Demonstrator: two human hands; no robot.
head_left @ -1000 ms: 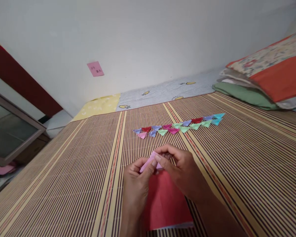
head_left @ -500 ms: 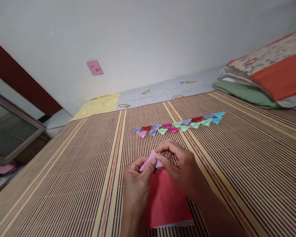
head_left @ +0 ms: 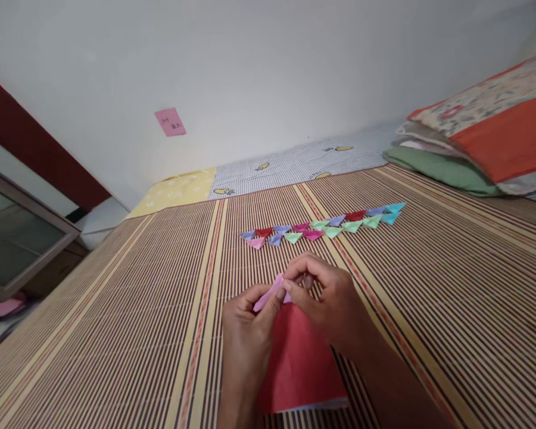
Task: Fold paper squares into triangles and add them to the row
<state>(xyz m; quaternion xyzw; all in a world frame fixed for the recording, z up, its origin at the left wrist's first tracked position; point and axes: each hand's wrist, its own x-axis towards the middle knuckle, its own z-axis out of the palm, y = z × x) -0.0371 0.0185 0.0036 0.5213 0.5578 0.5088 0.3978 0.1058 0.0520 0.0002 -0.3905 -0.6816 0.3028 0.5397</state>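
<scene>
A small folded piece of pink paper (head_left: 268,296) is pinched between both my hands in the head view. My left hand (head_left: 248,325) grips its left side, thumb on top. With thumb and forefinger, my right hand (head_left: 324,298) pinches the upper right edge; part of the paper is hidden behind the fingers. Beneath my hands lies a stack of red paper (head_left: 301,363), with paler sheets showing at its near edge. Beyond them, several small folded paper triangles (head_left: 332,232) in pink, red, green, purple and blue lie in two slanting rows.
A striped mat (head_left: 161,310) covers the bed. At the far right sit folded fabrics (head_left: 442,170) and an orange floral pillow (head_left: 504,143). A pink note (head_left: 170,122) is stuck on the wall. A glass-fronted cabinet (head_left: 18,232) stands at the left.
My right fingers have shifted slightly at the pink paper's upper edge, and less of its right part shows. Both hands still hold it in nearly the same place.
</scene>
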